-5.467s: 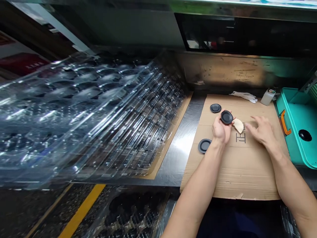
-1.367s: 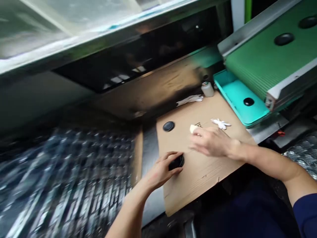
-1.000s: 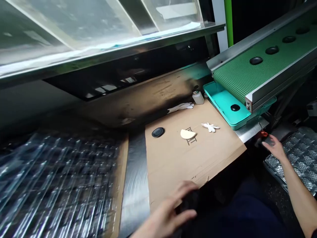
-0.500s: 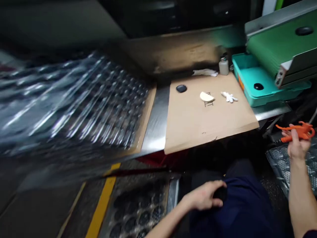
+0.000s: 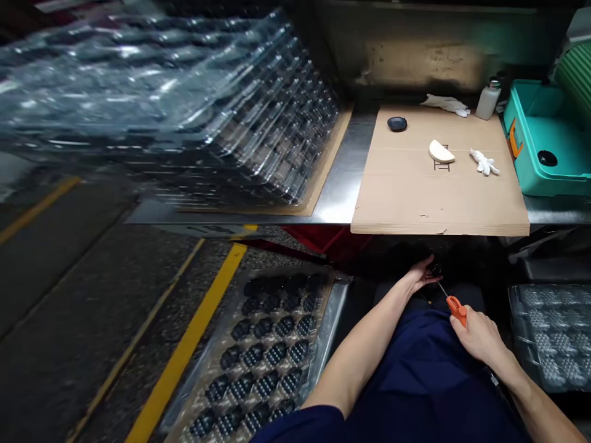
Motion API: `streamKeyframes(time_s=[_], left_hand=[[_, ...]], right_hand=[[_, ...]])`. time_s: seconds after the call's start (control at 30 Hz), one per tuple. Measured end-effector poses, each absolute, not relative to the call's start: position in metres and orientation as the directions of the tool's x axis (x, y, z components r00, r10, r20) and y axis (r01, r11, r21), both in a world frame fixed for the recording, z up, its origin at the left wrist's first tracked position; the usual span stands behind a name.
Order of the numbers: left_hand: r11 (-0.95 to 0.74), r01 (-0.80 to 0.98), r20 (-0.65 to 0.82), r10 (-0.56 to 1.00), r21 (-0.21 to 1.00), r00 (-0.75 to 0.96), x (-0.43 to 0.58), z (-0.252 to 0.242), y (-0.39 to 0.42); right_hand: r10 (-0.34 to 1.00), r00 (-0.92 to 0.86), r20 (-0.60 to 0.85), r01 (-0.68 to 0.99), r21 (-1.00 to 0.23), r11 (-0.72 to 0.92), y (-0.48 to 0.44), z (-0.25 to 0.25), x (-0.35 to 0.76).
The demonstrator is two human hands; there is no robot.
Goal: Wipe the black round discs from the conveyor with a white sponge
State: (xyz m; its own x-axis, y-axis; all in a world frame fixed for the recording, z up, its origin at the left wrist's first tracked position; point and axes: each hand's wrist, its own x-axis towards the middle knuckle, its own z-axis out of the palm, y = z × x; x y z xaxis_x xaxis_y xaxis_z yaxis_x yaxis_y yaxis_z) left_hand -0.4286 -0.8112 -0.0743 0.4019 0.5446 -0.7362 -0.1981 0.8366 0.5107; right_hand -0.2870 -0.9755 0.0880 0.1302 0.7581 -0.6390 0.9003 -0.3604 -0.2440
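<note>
Just below the bench edge, my left hand (image 5: pixel 419 277) is closed on a small dark round part (image 5: pixel 436 269); its details are lost in shadow. My right hand (image 5: pixel 481 333) grips an orange air blow gun (image 5: pixel 457 309), its thin metal nozzle pointing up and left at the dark part. Whether the nozzle tip touches the part I cannot tell. To my left, low down, a clear plastic tray (image 5: pixel 339 307) carries rows of black dimpled parts (image 5: pixel 276 352).
Cardboard (image 5: pixel 415 197) covers the bench, with a black oval piece (image 5: pixel 397 124), a cream half-round pad (image 5: pixel 441 152), white gloves (image 5: pixel 484 163) and a bottle (image 5: pixel 488 98). A teal bin (image 5: pixel 530 175) stands right. Stacked clear trays (image 5: pixel 184 111) rise at left; another tray (image 5: pixel 551 335) lies lower right.
The air blow gun has come from the far right to my left hand, nozzle toward the dark part. My left hand has moved up and away from my lap. The view has swung left.
</note>
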Motion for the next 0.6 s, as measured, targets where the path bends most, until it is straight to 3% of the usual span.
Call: streamKeyframes(time_s=[0.33,0.43,0.6], left_hand=[[0.599,-0.175,-0.513,0.777,0.781,0.365,-0.449,-0.075,-0.835],[0.64,-0.241,-0.566,0.763,0.73,0.312,-0.446,-0.076,-0.832],[0.812,-0.316,-0.728,0.581,0.49,0.363,-0.445,-0.084,-0.818]], right_hand=[[0.751,0.163,-0.64,0.903,-0.21,-0.375,-0.948,0.091,-0.285],[0.751,0.152,-0.643,0.915,-0.195,-0.353,-0.945,0.09,-0.286],[0.731,0.122,-0.672,0.928,-0.184,-0.324,-0.947,0.084,-0.29]])
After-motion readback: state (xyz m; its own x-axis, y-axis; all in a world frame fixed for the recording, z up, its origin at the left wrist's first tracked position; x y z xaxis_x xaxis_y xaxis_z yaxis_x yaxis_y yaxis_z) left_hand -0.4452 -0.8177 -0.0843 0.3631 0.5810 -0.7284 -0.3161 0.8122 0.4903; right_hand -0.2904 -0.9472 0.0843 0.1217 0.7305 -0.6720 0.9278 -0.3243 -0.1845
